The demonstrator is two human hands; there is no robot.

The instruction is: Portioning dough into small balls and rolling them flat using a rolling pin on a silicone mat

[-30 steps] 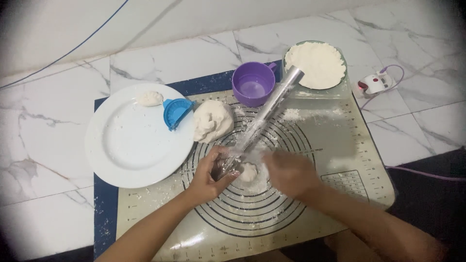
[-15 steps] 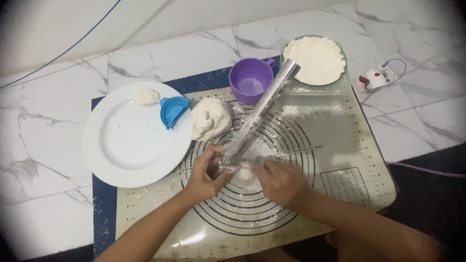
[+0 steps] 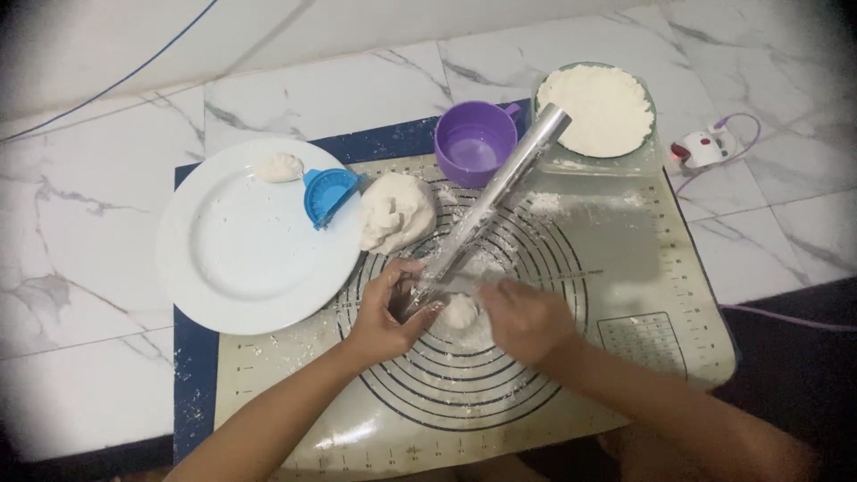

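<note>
While left hand (image 3: 386,312) fingers wrap steel rolling pin (image 3: 486,210), right hand (image 3: 522,317) pinches small dough piece (image 3: 461,311); big dough lump (image 3: 395,212) untouched, one dumpling (image 3: 279,167) plated, so early going.

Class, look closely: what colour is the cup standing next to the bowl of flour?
The cup is purple, seen best in the head view.

purple cup (image 3: 474,143), white plate (image 3: 250,241), blue press (image 3: 326,195)
</note>
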